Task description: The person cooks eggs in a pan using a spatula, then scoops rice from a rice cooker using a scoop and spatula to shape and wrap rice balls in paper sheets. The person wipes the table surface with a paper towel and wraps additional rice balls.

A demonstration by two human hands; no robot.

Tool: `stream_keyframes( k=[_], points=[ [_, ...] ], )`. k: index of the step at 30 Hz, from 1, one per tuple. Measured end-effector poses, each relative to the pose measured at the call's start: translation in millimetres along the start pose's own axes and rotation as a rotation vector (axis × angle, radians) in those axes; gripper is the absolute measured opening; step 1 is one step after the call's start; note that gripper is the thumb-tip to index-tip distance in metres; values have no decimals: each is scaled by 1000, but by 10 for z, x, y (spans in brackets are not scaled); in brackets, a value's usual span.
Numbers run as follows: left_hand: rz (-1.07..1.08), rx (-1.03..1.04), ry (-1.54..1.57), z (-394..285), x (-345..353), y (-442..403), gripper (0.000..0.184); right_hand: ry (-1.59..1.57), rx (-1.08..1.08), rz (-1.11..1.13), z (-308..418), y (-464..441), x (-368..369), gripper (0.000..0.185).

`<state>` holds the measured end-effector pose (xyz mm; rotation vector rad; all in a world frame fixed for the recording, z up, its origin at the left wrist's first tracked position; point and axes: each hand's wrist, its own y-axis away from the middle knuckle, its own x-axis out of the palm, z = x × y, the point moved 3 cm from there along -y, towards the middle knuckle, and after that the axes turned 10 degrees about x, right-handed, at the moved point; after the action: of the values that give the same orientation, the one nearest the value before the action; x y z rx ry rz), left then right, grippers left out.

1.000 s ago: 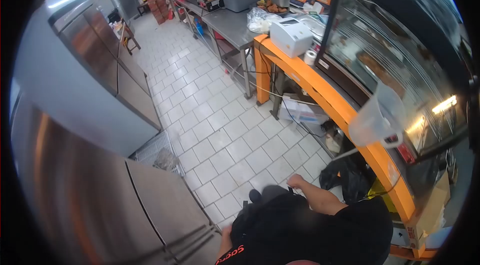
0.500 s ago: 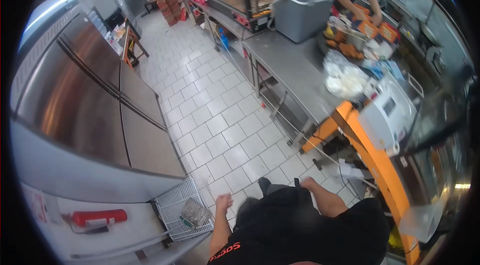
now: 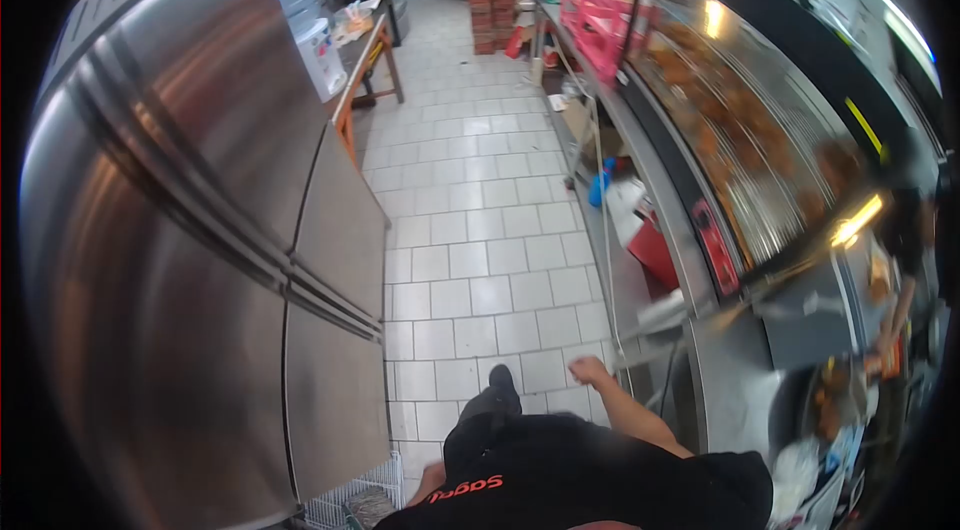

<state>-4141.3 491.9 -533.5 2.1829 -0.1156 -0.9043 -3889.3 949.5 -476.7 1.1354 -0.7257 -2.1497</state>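
- With one foot (image 3: 503, 388) out ahead on the tiled floor (image 3: 480, 260), you looked to be mid-stride, and the passage called for a middle line between the fridge (image 3: 200, 310) and the counter (image 3: 740, 380)
- It paid to hold your right elbow in, since the counter's edge ran close along that side and a pale cord (image 3: 603, 230) hung down just beside it
- Your left side needed the same care, as the wire rack (image 3: 385, 485) sat low by the foot of the fridge, where a sleeve or shoe could have caught
- Your right hand (image 3: 588, 370) was out in front of your body, its fingers loosely curled with nothing visible in them; how far they were closed, you could not tell
- The counter lay to the right of those fingers, near but apart, with the warmer (image 3: 730, 100) standing on it farther ahead
- Your left hand (image 3: 430, 478) was low beside your shirt, near the rack; its fingers were mostly hidden, so you could not tell whether they were spread or pressed together
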Motion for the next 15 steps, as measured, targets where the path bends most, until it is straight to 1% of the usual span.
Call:
stream_keyframes(
  k=[1, 3, 5, 6, 7, 8, 9, 12, 14, 15],
  points=[
    [-98, -62, 64, -82, -509, -561, 35, 313, 38, 24, 49, -60, -119, 26],
    [-238, -90, 193, -639, -1763, -1517, 31, 411, -217, 67, -101, -177, -271, 34],
    [-176, -122, 541, -1160, -2965, -2590, 35, 635, -254, 148, -411, -600, -463, 39],
    [-263, 3, 596, -1489, -3578, -2958, 35, 568, -89, 210, -380, -717, -636, 39],
    [-341, 136, 649, -1844, -4212, -3308, 35, 451, 131, 242, -225, -863, -812, 39],
    [-407, 272, 696, -2246, -4885, -3608, 35, 379, 268, 255, -70, -1060, -948, 39],
    [-419, 208, 906, -2565, -5435, -3811, 33, 351, 340, 262, 122, -1311, -1082, 39],
    [-529, 282, 929, -2846, -6558, -4714, 34, 376, 391, 278, 881, -2372, -1507, 39],
    [-528, 173, 1120, -2539, -6787, -5487, 34, 427, 317, 273, 1663, -3285, -1823, 39],
    [-472, 38, 1067, -2272, -6747, -5753, 34, 486, 230, 266, 2137, -3756, -1962, 39]
  ],
)
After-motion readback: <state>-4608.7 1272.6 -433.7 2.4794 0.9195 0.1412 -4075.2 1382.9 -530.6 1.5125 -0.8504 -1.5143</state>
